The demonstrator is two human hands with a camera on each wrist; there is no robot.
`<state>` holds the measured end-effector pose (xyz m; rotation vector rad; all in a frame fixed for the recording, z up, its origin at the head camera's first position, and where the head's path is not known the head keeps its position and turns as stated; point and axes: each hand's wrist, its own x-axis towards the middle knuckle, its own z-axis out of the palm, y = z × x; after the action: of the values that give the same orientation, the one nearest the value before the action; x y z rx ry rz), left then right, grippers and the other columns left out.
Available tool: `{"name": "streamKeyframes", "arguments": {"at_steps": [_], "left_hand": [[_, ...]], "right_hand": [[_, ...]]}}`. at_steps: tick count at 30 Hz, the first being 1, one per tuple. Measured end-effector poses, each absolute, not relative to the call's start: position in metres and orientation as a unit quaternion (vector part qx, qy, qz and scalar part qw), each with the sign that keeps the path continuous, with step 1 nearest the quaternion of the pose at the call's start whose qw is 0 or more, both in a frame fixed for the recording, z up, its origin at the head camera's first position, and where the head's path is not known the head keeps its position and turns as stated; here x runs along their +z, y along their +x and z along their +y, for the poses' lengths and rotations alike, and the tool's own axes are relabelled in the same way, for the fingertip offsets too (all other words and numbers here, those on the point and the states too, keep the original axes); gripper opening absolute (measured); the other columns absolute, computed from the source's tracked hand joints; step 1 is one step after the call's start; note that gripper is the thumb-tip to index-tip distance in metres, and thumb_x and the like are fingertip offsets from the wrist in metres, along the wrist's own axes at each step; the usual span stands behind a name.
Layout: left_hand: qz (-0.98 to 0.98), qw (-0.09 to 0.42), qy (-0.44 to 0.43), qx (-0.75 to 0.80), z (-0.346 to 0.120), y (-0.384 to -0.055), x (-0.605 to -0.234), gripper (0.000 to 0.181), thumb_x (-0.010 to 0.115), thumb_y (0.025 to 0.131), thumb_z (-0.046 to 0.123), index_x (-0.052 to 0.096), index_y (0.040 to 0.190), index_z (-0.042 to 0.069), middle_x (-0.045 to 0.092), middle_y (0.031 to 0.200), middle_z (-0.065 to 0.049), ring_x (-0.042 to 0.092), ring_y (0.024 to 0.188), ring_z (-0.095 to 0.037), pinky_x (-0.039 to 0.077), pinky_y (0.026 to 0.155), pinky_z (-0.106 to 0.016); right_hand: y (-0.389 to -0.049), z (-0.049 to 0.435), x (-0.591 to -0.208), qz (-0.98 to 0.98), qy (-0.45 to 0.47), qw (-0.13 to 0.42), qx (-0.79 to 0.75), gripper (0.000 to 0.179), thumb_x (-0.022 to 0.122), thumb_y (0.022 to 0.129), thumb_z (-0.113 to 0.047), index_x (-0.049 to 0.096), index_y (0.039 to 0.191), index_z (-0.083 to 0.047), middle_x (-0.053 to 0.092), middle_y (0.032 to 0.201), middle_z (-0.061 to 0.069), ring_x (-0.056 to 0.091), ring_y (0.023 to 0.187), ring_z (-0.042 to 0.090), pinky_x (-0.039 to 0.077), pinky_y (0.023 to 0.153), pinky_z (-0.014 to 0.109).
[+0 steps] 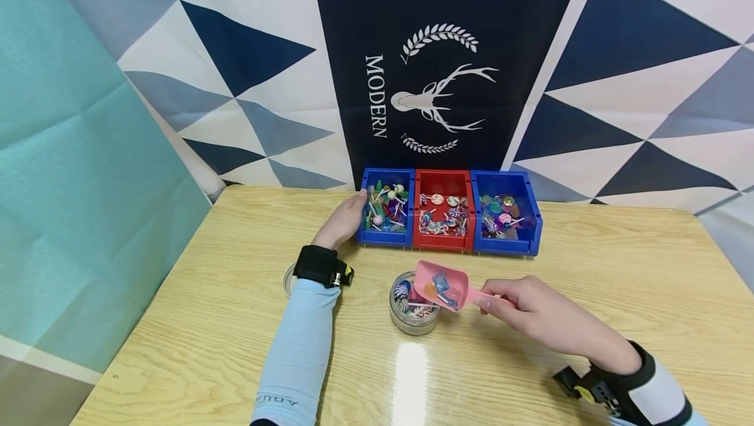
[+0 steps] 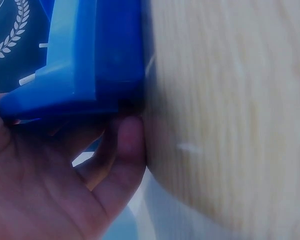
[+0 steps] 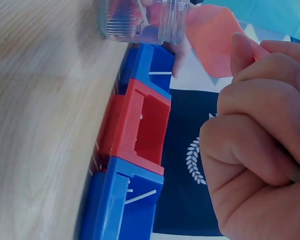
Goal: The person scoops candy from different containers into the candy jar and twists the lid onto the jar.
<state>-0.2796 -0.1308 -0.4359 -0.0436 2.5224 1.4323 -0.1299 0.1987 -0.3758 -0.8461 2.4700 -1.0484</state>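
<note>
My right hand (image 1: 533, 315) grips the handle of a pink scoop (image 1: 421, 270), its fingers curled tightly in the right wrist view. Several small pieces, one of them bluish and clear, lie in the scoop. Its front end overhangs the mouth of a glass jar (image 1: 414, 328), which holds striped candy-like charms and small lollipops. At the left end of the row, my left hand (image 1: 343, 220) holds the side of a blue bin (image 1: 385, 239). Seen from the left wrist, the thumb is at the bin's rim and the fingertips lie low against its side, by the table.
A red bin (image 1: 443, 241) with lollipop charms and another blue bin (image 1: 508, 247) with mixed charms adjoin the held one. Partly behind the left wrist lies a round clear lid (image 1: 288, 280). The wooden table (image 1: 194, 321) meets a patterned backdrop (image 1: 271, 72).
</note>
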Motion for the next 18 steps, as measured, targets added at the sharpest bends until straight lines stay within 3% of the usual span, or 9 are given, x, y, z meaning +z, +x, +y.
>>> {"name": "streamKeyframes", "arguments": {"at_steps": [18], "left_hand": [[0.862, 0.125, -0.021, 0.491, -0.131, -0.279, -0.435, 0.067, 0.019, 0.107, 0.054, 0.034, 0.156, 0.01, 0.037, 0.156, -0.012, 0.029, 0.145, -0.029, 0.021, 0.117, -0.049]], "right_hand": [[-0.111, 0.178, -0.367, 0.929, -0.257, 0.032, -0.265, 0.023, 0.063, 0.099, -0.038, 0.065, 0.082, -0.022, 0.038, 0.054, -0.017, 0.038, 0.047, 0.001, 0.031, 0.046, 0.021]]}}
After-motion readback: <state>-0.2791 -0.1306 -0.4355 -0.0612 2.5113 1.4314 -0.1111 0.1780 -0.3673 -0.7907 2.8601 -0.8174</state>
